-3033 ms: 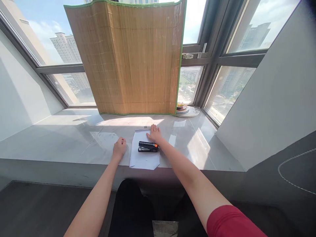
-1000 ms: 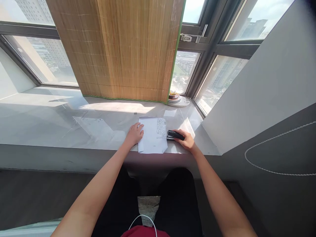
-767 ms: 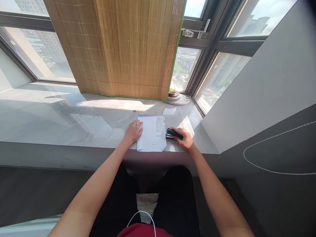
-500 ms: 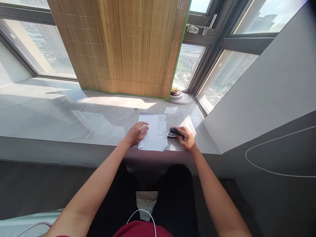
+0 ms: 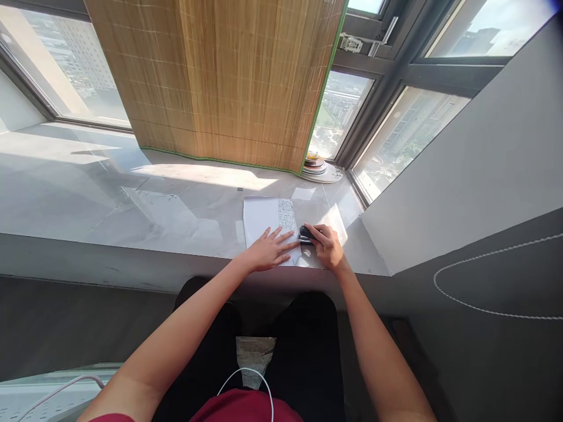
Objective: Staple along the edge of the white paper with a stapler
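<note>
The black, long-bodied stapler [image 5: 304, 232] lies at the right edge of a white, roughly rectangular sheet of paper [image 5: 260, 212], near the front of a pale grey, glossy stone-like window sill [image 5: 211, 231]. In the head view, the person's right hand [image 5: 329, 245] is closed around the stapler, fingers over its top, and hides its right end. The left end points at the paper; whether the sheet's edge sits between the stapler's two parts is too small to tell.

The left hand [image 5: 269, 251] holds nothing: it lies palm down on the lower part of the paper, fingers spread and pointing right, the tips near the stapler. Above these fingers, a block of small dark writing [image 5: 287, 213] shows along the sheet's right side. A small dark grey mark or strip [image 5: 240, 189] lies on the sill just beyond the paper's upper left corner.

Farther back, a large brown bamboo-slat blind with green edging [image 5: 215, 82] covers much of the window, its lower edge near the sill. By its lower right corner sits a stack of round plates [image 5: 315, 167], close to the dark grey window frame [image 5: 389, 76]. A white beaded cord [image 5: 488, 310] loops at the far right, and a thin white cable [image 5: 246, 369] curves below, over the person's dark red top [image 5: 246, 407].
</note>
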Demonstrator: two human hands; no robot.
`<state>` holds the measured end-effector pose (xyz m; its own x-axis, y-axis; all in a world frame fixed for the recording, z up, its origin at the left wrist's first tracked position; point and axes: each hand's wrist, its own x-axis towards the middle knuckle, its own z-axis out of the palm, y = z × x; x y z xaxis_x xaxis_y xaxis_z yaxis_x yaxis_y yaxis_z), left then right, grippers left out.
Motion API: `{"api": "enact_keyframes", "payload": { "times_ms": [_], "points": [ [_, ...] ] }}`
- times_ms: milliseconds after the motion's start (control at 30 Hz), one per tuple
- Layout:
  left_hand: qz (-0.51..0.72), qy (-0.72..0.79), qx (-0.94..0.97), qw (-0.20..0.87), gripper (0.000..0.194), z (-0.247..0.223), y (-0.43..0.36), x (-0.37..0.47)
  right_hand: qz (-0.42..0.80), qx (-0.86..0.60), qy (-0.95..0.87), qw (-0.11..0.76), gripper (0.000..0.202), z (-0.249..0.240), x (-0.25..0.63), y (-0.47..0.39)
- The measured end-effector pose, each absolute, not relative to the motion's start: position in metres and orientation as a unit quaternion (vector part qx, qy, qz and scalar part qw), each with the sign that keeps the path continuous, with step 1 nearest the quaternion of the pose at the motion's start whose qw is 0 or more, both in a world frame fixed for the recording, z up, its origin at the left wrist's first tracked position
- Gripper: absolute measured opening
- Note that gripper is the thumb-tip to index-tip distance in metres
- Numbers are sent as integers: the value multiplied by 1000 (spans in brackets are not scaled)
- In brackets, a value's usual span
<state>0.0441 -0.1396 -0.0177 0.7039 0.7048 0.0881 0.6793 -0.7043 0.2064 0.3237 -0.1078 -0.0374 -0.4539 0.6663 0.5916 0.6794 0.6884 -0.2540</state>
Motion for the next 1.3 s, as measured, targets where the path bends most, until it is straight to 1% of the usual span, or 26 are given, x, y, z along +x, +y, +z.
{"api": "enact_keyframes", "payload": {
  "times_ms": [400, 633, 833, 967, 1067, 1167, 1233, 1300],
  "points": [
    [75, 397, 910, 95, 53, -16, -144, 48, -16, -419, -836, 355, 51, -33, 323, -112],
    [76, 397, 910, 95, 53, -18, -143, 47, -23, -408, -847, 340, 54, -31, 322, -111],
    [75, 399, 909, 100, 53, -16, -145, 47, -52, -426, -849, 308, 49, -30, 318, -114],
    [78, 401, 907, 99, 53, -15, -145, 48, -78, -439, -850, 281, 55, -27, 315, -117],
    [84, 398, 908, 96, 53, -16, -145, 48, -111, -451, -852, 241, 63, -22, 312, -121],
    [86, 400, 908, 96, 52, -17, -145, 48, -120, -444, -863, 207, 67, -20, 311, -123],
    [86, 402, 907, 95, 52, -17, -145, 47, -104, -439, -865, 221, 66, -22, 312, -123],
    [86, 404, 906, 94, 52, -18, -145, 47, -74, -440, -857, 259, 61, -26, 313, -121]
  ]
}}
